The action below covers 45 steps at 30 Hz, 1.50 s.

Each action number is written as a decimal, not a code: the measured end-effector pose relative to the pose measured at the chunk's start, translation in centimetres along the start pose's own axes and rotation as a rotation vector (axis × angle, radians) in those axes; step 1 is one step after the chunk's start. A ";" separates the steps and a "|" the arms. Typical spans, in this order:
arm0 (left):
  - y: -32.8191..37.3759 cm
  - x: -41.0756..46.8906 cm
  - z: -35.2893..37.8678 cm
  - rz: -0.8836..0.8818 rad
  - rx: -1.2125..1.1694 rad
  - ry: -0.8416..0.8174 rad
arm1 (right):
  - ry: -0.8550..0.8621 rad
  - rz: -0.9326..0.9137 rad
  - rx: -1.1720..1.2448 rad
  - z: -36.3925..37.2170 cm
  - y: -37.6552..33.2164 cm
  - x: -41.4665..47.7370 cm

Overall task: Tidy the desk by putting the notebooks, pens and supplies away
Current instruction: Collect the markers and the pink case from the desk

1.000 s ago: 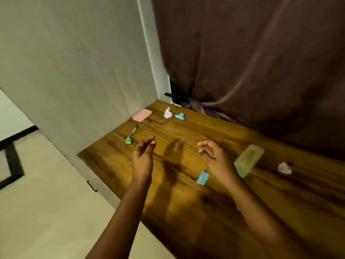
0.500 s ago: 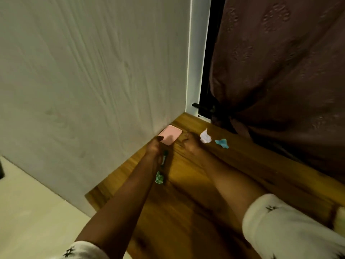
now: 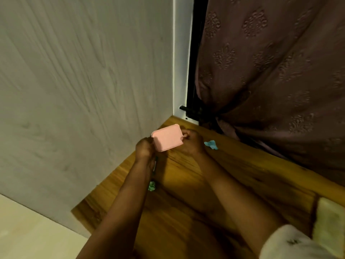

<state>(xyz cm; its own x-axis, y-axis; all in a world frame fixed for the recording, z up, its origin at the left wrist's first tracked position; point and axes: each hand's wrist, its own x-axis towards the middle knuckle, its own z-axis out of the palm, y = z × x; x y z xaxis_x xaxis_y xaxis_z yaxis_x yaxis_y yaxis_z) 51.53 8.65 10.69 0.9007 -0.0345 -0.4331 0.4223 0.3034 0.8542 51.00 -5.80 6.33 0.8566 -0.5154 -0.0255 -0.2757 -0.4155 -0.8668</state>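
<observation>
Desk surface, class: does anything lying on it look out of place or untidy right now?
Yes. Crumpled litter lies on the desk: a blue scrap beside the right hand, a green scrap by the left forearm. The left hand and right hand grip the pink pad, tilted up.

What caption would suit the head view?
Left hand and right hand hold a pink pad above the wooden desk.

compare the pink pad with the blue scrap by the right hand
The pink pad is a flat rectangle with rounded corners; the blue scrap is crumpled. The pink pad looks larger than the blue scrap. The left hand and right hand hold the pink pad tilted above the desk; the blue scrap lies on it. Both are near the desk's far corner.
</observation>
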 end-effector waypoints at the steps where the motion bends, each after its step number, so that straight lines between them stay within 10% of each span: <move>1: -0.6 -1.1 0.1 0.055 0.007 -0.015 | 0.031 -0.002 0.050 -1.5 0.4 -1.5; 17: -23.6 -34.5 17.9 0.107 -0.047 -0.636 | 0.610 0.015 0.624 -38.1 17.2 -34.3; 31: -47.3 -64.0 32.1 0.095 0.410 -1.051 | 0.938 0.396 -0.001 -65.1 36.8 -58.7; 45: -53.8 -66.4 35.2 0.458 0.753 -1.009 | 0.869 0.465 -0.310 -68.3 42.6 -58.2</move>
<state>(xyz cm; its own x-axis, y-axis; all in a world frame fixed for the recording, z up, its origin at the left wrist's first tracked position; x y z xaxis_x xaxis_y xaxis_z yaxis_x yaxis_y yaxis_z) -27.40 -38.95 3.59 0.5180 -0.8537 0.0544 -0.2770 -0.1073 0.9549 -40.35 -44.66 4.89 0.0602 -0.9868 0.1501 -0.7046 -0.1486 -0.6939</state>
